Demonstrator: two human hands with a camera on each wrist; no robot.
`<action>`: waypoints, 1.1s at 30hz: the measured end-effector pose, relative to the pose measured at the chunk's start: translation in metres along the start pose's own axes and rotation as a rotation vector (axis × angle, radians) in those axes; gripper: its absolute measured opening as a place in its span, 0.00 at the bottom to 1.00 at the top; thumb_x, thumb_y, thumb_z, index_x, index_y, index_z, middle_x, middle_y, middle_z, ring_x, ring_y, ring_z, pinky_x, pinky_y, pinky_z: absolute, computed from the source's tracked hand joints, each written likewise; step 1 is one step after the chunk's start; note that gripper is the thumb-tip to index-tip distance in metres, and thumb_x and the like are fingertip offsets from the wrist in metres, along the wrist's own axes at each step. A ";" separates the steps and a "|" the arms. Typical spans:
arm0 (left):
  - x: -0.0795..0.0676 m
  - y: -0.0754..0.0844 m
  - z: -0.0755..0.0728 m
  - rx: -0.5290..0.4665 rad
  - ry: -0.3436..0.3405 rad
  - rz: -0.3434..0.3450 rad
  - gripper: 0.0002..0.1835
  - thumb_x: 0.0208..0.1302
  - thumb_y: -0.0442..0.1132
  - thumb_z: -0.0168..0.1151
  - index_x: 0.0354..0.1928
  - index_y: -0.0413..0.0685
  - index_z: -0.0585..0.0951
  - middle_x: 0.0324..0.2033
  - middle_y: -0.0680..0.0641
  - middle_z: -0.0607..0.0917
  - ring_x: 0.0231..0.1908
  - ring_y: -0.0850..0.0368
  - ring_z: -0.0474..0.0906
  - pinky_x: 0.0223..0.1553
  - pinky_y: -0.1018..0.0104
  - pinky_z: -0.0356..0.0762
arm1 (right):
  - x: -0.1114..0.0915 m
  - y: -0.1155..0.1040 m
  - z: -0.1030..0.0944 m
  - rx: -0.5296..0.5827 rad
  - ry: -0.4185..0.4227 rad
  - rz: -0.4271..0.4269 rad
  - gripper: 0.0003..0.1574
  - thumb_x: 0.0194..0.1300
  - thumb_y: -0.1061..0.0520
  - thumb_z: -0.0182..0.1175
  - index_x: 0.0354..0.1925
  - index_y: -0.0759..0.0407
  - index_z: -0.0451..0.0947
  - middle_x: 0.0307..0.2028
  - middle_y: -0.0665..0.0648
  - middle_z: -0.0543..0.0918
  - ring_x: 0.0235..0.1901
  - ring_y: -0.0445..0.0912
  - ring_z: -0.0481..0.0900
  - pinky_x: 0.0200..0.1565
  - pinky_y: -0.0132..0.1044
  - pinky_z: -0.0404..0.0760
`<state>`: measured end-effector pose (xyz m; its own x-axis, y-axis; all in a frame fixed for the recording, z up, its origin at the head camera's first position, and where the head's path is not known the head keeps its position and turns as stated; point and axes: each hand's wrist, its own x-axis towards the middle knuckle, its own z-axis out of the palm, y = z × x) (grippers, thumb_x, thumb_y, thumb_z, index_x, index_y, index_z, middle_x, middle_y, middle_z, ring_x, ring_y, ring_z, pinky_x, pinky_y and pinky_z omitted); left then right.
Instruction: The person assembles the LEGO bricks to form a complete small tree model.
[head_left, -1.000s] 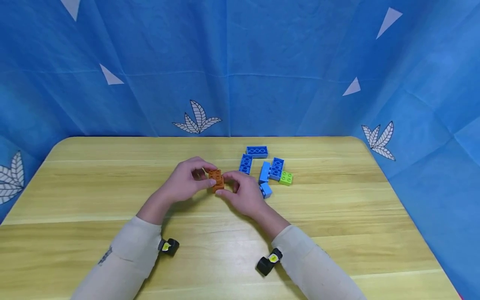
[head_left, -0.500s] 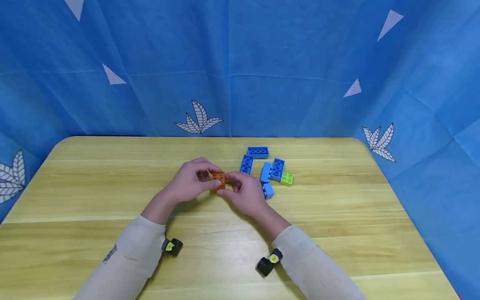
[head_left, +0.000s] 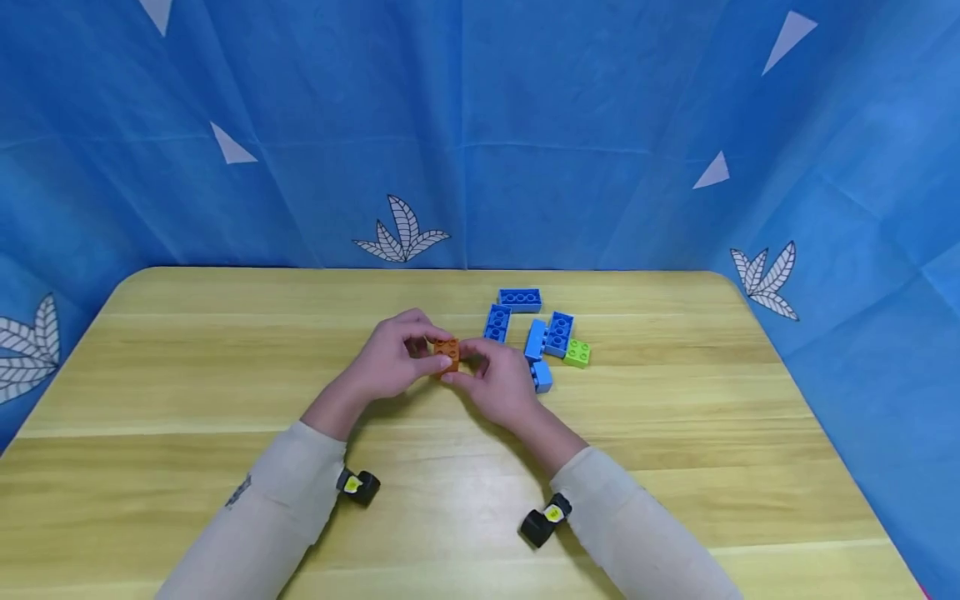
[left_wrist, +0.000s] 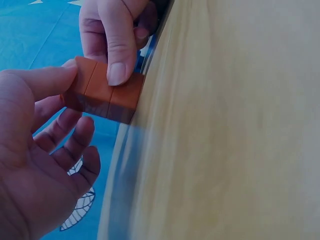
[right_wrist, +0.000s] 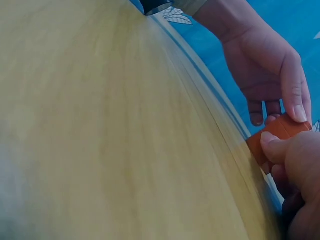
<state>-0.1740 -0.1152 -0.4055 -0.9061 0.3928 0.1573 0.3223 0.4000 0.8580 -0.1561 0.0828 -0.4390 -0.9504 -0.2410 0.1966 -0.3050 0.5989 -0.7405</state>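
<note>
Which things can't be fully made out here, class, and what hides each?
Head view: parts of the orange bricks, behind the left hand and right hand.
Head view: left sleeve, cut off by the bottom edge.
Left wrist view: part of the right hand, behind the bricks.
Right wrist view: right hand, cut off by the right edge.

Orange blocks point(left_wrist: 96, 91), blue bricks point(head_left: 536, 340), lime-green brick point(head_left: 577, 353), blue cloth point(head_left: 562, 100) white-leaf-patterned.

Tabletop point(head_left: 225, 517): yellowish streaked wood, far corners rounded
Cloth point(head_left: 570, 100): blue, creased, behind and at both sides
Triangles point(head_left: 713, 172): pale, high on the cloth
Leaves point(head_left: 406, 225): white, dark-veined, lower down
Light: soft sheen on the tabletop
</note>
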 end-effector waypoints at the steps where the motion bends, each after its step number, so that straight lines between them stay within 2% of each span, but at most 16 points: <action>1: 0.000 0.000 0.001 0.000 0.004 0.000 0.12 0.61 0.34 0.73 0.48 0.45 0.88 0.35 0.47 0.79 0.34 0.51 0.74 0.37 0.58 0.75 | 0.000 -0.001 -0.001 -0.002 -0.002 0.006 0.21 0.58 0.46 0.75 0.48 0.50 0.85 0.37 0.43 0.83 0.22 0.41 0.74 0.25 0.36 0.75; 7: 0.002 0.000 0.006 0.006 0.008 0.005 0.13 0.60 0.34 0.73 0.48 0.45 0.88 0.35 0.44 0.78 0.34 0.51 0.74 0.36 0.58 0.75 | 0.000 0.000 -0.004 0.001 -0.004 0.016 0.20 0.59 0.47 0.75 0.47 0.50 0.85 0.38 0.44 0.84 0.23 0.42 0.74 0.26 0.36 0.75; 16: 0.010 0.005 0.014 -0.035 -0.069 0.014 0.17 0.60 0.36 0.74 0.52 0.45 0.86 0.39 0.49 0.81 0.35 0.52 0.76 0.38 0.59 0.77 | -0.012 0.009 -0.017 0.034 -0.005 0.054 0.21 0.58 0.48 0.75 0.49 0.50 0.84 0.40 0.44 0.84 0.22 0.43 0.74 0.25 0.37 0.75; 18: 0.012 0.004 0.015 -0.071 -0.076 -0.004 0.18 0.62 0.37 0.72 0.54 0.43 0.85 0.40 0.49 0.81 0.36 0.51 0.76 0.38 0.59 0.77 | -0.014 0.012 -0.021 0.035 -0.007 0.065 0.21 0.58 0.49 0.75 0.50 0.50 0.84 0.40 0.44 0.83 0.23 0.43 0.74 0.26 0.38 0.75; 22: 0.021 0.002 0.017 -0.128 -0.038 -0.072 0.17 0.69 0.37 0.65 0.57 0.41 0.82 0.43 0.46 0.82 0.38 0.49 0.76 0.39 0.56 0.76 | -0.018 0.017 -0.029 0.042 0.001 0.080 0.22 0.57 0.50 0.76 0.50 0.51 0.84 0.40 0.45 0.84 0.23 0.44 0.75 0.26 0.38 0.76; 25: 0.031 -0.003 0.021 -0.075 -0.029 -0.109 0.16 0.73 0.39 0.60 0.59 0.44 0.82 0.49 0.47 0.82 0.42 0.50 0.76 0.44 0.56 0.75 | -0.020 0.022 -0.034 0.051 0.012 0.082 0.22 0.56 0.52 0.77 0.49 0.53 0.84 0.40 0.47 0.84 0.23 0.44 0.75 0.27 0.38 0.76; 28: 0.042 -0.008 0.025 0.011 -0.070 -0.102 0.16 0.75 0.38 0.56 0.60 0.48 0.82 0.54 0.49 0.80 0.47 0.52 0.75 0.50 0.56 0.73 | -0.022 0.026 -0.039 0.059 0.022 0.081 0.23 0.56 0.53 0.77 0.49 0.55 0.84 0.40 0.48 0.85 0.23 0.43 0.74 0.26 0.37 0.76; 33: 0.055 -0.008 0.031 0.062 -0.169 -0.062 0.17 0.77 0.37 0.53 0.62 0.52 0.82 0.51 0.47 0.79 0.49 0.52 0.73 0.55 0.53 0.70 | -0.023 0.028 -0.041 0.072 0.023 0.058 0.23 0.56 0.54 0.77 0.50 0.55 0.85 0.39 0.49 0.85 0.22 0.44 0.74 0.25 0.36 0.74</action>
<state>-0.2178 -0.0710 -0.4192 -0.8674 0.4973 0.0155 0.2881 0.4765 0.8306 -0.1457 0.1366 -0.4379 -0.9678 -0.1889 0.1661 -0.2448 0.5551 -0.7949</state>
